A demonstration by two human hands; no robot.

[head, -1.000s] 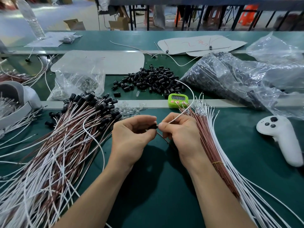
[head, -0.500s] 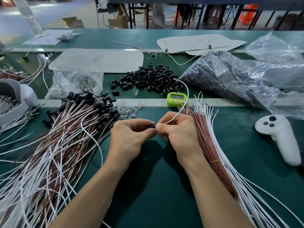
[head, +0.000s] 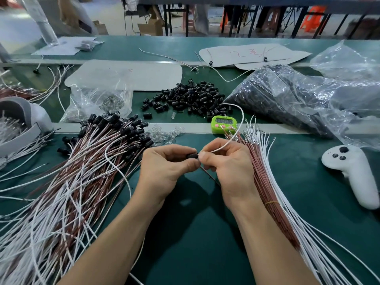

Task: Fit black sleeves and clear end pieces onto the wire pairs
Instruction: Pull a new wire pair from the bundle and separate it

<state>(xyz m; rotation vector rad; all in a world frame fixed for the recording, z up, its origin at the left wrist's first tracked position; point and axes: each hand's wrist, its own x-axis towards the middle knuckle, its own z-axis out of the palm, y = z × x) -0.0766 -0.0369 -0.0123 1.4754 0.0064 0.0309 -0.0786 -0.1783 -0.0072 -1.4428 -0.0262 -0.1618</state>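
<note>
left hand [head: 164,171] pinches black sleeve [head: 192,155] lying crosswise; right hand [head: 228,167] pinches white wire [head: 221,148].

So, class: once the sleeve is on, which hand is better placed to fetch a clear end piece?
Probably the left hand, holding the sleeve: the clear pieces lie just beyond it, while the right hand pinches the white wire and sits farther from them.

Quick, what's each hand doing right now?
Left hand: pinching the black sleeve.
Right hand: pinching the white wire at the sleeve.
</note>
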